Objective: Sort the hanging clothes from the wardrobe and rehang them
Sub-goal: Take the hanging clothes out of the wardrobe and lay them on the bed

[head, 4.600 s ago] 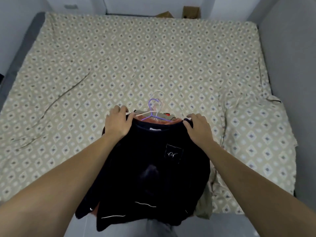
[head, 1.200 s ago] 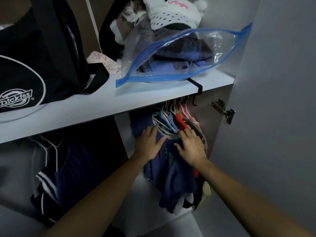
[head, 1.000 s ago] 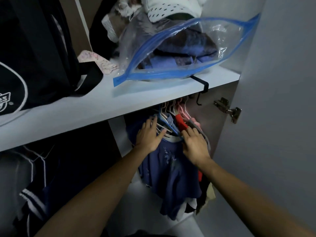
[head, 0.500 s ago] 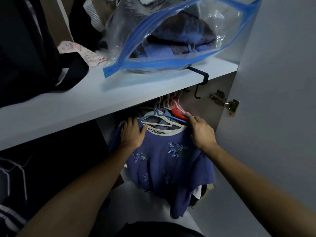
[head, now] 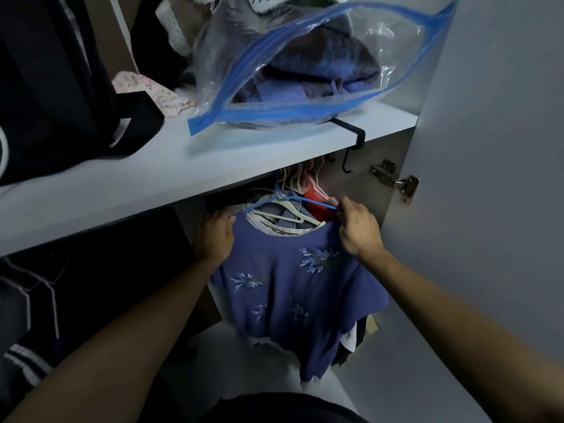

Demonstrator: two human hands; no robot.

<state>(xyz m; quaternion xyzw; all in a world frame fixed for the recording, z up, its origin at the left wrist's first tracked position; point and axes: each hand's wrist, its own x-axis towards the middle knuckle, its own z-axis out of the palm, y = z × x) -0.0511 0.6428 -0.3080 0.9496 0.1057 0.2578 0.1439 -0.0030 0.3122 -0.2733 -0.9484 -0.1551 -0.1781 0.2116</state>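
Clothes on hangers crowd the wardrobe's lower space under the white shelf (head: pixel 152 184), and at the front hangs a blue embroidered top (head: pixel 293 285) on a blue hanger (head: pixel 293 200). Left hand (head: pixel 215 235) grips the top's left shoulder, its fingers curled into the cloth. Right hand (head: pixel 358 228) holds the right shoulder, its fingers pinching the hanger's end together with the fabric. On the shelf above lie a clear zip bag (head: pixel 305 65) of folded clothes and a black bag (head: pixel 45 87)
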